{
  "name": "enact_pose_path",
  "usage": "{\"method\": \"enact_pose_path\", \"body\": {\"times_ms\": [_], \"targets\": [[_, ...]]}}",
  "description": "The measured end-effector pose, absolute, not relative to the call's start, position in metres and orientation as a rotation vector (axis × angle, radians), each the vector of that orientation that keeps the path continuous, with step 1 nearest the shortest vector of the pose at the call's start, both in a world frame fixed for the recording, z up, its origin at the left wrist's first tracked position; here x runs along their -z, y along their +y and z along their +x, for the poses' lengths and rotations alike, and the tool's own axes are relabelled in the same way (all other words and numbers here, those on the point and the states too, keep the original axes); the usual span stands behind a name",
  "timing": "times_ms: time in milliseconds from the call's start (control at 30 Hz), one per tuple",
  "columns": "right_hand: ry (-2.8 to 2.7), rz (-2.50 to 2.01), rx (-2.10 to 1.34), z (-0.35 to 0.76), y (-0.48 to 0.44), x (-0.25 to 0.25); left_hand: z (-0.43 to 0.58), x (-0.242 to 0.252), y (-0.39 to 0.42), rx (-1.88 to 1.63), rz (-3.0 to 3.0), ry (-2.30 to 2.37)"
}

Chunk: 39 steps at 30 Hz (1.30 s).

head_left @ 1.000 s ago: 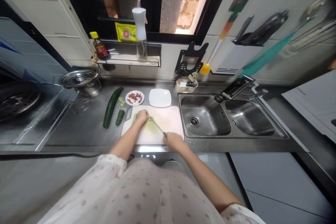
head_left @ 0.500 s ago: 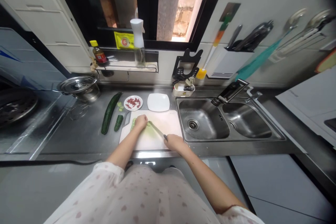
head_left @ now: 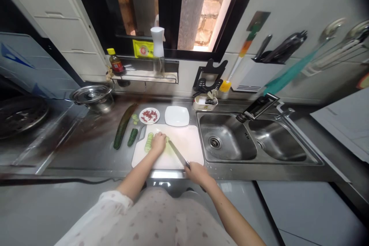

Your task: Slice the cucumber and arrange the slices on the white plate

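My right hand point(head_left: 197, 172) is closed round the handle of a kitchen knife point(head_left: 178, 154), whose blade points up and left over the white cutting board point(head_left: 188, 138). Near the blade's tip, my left hand point(head_left: 158, 143) is closed, its fingers curled on a small pale green cucumber piece point(head_left: 167, 138) that they mostly hide. A column of cucumber slices point(head_left: 148, 144) lies on the board just left of that hand. Left of the board are a short length of cucumber point(head_left: 132, 137), a long whole cucumber point(head_left: 122, 127) and several loose slices point(head_left: 134, 117).
Behind the board stand a small plate point(head_left: 145, 120) of chopped red pieces and a white square dish point(head_left: 177, 116). A double steel sink point(head_left: 227, 138) with a black tap point(head_left: 256, 108) is at the right. A lidded steel pot point(head_left: 99, 100) stands at the back left.
The view has shifted, so everything sits slightly lower and to the right. The knife's handle end has come nearer the board's front edge. More of the slice column shows beside my left hand.
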State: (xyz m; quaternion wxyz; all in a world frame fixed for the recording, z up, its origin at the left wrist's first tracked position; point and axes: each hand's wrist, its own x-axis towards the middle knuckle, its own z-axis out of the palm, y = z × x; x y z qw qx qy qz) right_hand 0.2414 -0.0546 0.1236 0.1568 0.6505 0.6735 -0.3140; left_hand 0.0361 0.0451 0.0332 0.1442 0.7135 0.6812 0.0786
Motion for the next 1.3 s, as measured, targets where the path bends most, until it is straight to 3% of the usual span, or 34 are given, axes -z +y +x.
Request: {"method": "enact_pose_path", "body": {"times_ms": [300,700,1100,1300], "targets": [[1.906,1.926,0.977,0.242,-0.063,-0.112,0.036,-0.042,0.057,-0.309,1.727,2.031],[1.879,1.943,1.028,0.244,-0.06,-0.119,0.01,-0.029,-0.001,-0.809,1.276,1.839],[1.86,1.9,1.002,0.243,-0.055,-0.123,-0.049,-0.005,-0.031,-0.888,1.141,1.961],[1.87,1.92,1.007,0.243,-0.055,-0.123,-0.059,-0.005,-0.031,-0.76,1.223,2.114]]}}
